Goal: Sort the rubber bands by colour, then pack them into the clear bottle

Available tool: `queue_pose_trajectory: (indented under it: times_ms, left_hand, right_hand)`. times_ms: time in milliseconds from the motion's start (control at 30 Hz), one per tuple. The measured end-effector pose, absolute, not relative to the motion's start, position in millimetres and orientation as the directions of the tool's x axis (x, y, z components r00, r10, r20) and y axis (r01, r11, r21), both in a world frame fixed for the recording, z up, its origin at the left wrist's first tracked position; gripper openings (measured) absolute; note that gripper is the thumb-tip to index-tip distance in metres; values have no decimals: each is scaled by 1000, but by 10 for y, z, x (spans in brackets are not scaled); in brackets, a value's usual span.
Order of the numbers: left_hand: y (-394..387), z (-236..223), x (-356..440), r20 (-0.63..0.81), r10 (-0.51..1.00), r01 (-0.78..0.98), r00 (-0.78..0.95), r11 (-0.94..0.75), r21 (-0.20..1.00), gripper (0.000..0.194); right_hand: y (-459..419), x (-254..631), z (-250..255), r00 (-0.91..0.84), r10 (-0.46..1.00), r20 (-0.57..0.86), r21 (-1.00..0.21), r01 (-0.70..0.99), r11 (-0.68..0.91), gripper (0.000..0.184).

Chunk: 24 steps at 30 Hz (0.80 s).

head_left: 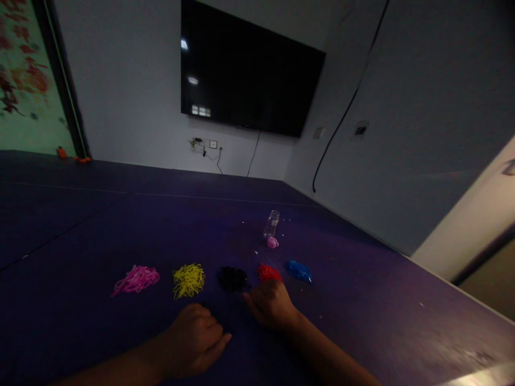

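Note:
A row of small rubber band piles lies on the dark purple surface: pink bands (138, 280), yellow bands (189, 280), black bands (232, 279), red bands (267, 273) and blue bands (299, 271). My right hand (271, 304) is closed just in front of the red pile and covers its near edge. Its thumb points left, close to the black bands. Nearer to me, below the yellow and black piles, my left hand (197, 339) is curled into a loose fist. The insides of both hands are hidden, so what they hold, if anything, does not show.
Behind the red pile are a clear bottle (271, 224) and a small pink object (272, 242). Tiny white bits are scattered around them. A large black television (249, 64) hangs on the far wall, and a dark cable (350, 104) runs down the right wall.

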<state>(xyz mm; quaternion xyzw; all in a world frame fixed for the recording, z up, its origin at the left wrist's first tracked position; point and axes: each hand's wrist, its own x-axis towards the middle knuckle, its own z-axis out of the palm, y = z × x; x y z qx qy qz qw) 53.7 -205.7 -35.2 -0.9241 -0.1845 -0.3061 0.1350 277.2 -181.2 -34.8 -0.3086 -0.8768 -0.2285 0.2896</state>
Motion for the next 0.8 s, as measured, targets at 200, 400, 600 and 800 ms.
queue_pose_trajectory:
  times_ms: [200,400,600,800]
  left_hand:
    - [-2047,-340,501,664,234,404,710,-908,-112,37]
    - [-1990,-334,472,726,325,476,606,-879,-4,39]
    - [-1965,-331,497,706,329,449,627,-893,18,40]
    - [-1951,-299,488,671,502,495,546,-839,225,28]
  right_hand:
    - [-1776,2821,-308,-602,437,669,212,718,663,42]
    - [-1756,2807,-302,-620,411,668,250,708,661,42]
    - [-1741,2787,-289,-637,437,636,253,706,661,42]
    - [-1683,2843,-219,-435,577,691,65,833,550,27]
